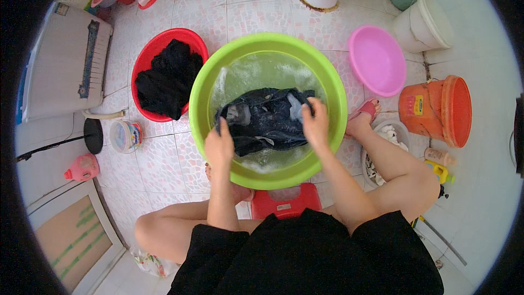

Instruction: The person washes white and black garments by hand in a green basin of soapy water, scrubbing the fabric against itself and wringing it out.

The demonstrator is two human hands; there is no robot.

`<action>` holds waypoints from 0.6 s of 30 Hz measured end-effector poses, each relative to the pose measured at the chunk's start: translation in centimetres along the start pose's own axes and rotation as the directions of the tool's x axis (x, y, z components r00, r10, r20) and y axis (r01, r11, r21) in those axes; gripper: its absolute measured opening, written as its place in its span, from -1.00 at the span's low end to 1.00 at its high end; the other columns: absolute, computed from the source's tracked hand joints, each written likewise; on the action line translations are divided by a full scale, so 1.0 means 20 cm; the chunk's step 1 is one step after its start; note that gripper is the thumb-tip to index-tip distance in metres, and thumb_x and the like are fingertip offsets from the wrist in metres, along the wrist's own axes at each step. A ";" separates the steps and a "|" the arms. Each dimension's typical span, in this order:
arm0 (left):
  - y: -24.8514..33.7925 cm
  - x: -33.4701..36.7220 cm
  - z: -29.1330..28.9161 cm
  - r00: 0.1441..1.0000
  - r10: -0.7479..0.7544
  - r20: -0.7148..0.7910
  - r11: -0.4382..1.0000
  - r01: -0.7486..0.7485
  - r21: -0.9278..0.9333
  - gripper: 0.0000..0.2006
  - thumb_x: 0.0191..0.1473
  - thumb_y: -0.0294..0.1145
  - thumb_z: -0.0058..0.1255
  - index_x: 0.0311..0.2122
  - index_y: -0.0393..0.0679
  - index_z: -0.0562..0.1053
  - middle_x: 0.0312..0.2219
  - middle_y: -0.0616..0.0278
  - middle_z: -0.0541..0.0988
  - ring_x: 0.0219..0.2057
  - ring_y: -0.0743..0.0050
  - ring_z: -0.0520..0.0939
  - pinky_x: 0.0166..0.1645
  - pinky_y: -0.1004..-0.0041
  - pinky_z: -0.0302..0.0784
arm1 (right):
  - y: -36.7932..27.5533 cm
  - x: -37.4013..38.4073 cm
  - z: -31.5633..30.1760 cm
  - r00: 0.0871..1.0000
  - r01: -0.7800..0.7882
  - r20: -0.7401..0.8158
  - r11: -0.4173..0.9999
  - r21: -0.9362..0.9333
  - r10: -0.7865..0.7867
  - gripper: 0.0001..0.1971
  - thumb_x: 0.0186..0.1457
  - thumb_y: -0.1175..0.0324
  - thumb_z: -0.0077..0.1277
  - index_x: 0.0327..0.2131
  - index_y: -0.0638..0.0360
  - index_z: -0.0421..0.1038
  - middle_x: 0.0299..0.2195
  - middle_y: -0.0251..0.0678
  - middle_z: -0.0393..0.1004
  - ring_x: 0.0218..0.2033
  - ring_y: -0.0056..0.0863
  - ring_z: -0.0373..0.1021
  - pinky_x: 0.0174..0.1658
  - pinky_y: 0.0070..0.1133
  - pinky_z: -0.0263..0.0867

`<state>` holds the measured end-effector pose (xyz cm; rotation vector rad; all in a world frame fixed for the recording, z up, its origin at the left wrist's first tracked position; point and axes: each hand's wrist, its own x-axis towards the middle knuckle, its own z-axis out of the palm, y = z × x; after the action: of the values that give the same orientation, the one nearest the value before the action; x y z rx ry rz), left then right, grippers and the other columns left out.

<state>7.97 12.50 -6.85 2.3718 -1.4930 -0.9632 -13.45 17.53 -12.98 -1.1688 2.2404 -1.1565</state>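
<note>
Head view, left to right: what do we observe from where we stand?

At far left, a white appliance (64,68); beside it, a red basin (145,50) holding black clothing (169,79).

And at the centre?

A green tub (273,41) of sudsy water. The left hand (219,145) has its fingers closed on the left edge of a dark denim garment (266,113), which lies spread in the tub, partly wetted.

The other of the two hands?

The right hand (315,122), likewise closed, grips the garment's upper right edge.

Further right?

A pink basin (376,60), then an orange bucket (428,108) near the wall.
</note>
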 end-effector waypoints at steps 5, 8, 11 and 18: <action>-0.20 -0.04 0.49 0.898 0.417 -0.143 0.861 -0.340 0.378 -0.64 -0.02 -0.10 -0.17 -0.08 0.10 0.36 0.14 0.08 -0.12 0.12 -0.25 -0.14 -0.01 -0.26 -0.08 | 0.01 -0.21 0.24 0.894 0.281 0.436 0.885 -0.372 -0.101 -0.45 -0.09 0.25 -0.03 0.04 -0.03 0.12 -0.34 -0.17 0.15 -0.27 -0.26 0.18 -0.34 -0.41 0.21; -0.15 -0.08 0.61 0.906 0.402 0.132 0.774 -0.413 0.481 -0.36 -0.17 -0.08 0.02 0.09 0.26 0.10 0.16 0.02 -0.27 0.11 -0.37 -0.22 -0.04 -0.38 -0.18 | 0.14 -0.18 0.30 0.889 0.277 0.457 0.841 -0.465 -0.040 -0.41 -0.09 0.24 -0.02 0.07 -0.05 0.07 -0.33 -0.16 0.14 -0.25 -0.26 0.15 -0.34 -0.42 0.22; -0.16 -0.03 0.68 0.916 0.340 0.212 0.750 -0.401 0.527 -0.31 -0.22 -0.06 0.08 0.09 0.26 0.11 0.15 0.01 -0.30 0.11 -0.36 -0.21 -0.02 -0.36 -0.19 | 0.21 -0.15 0.35 0.885 0.291 0.466 0.776 -0.559 0.004 -0.44 -0.08 0.23 -0.02 0.05 -0.03 0.10 -0.32 -0.15 0.16 -0.25 -0.23 0.16 -0.31 -0.38 0.26; -0.22 0.20 0.87 0.850 0.125 0.511 0.807 -0.386 0.446 -0.54 -0.12 -0.09 -0.10 -0.05 0.03 0.31 -0.03 0.01 0.27 0.08 -0.03 0.11 0.09 -0.03 0.00 | 0.32 0.01 0.44 0.663 0.139 0.598 0.710 -0.690 0.451 -0.58 -0.06 0.25 -0.09 -0.07 0.08 0.25 -0.23 -0.04 0.33 -0.11 -0.19 0.23 -0.25 -0.37 0.26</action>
<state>1.82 14.42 -24.08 2.2394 -2.4975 -1.2219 -11.34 14.98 -23.43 -1.2956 2.0145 0.3452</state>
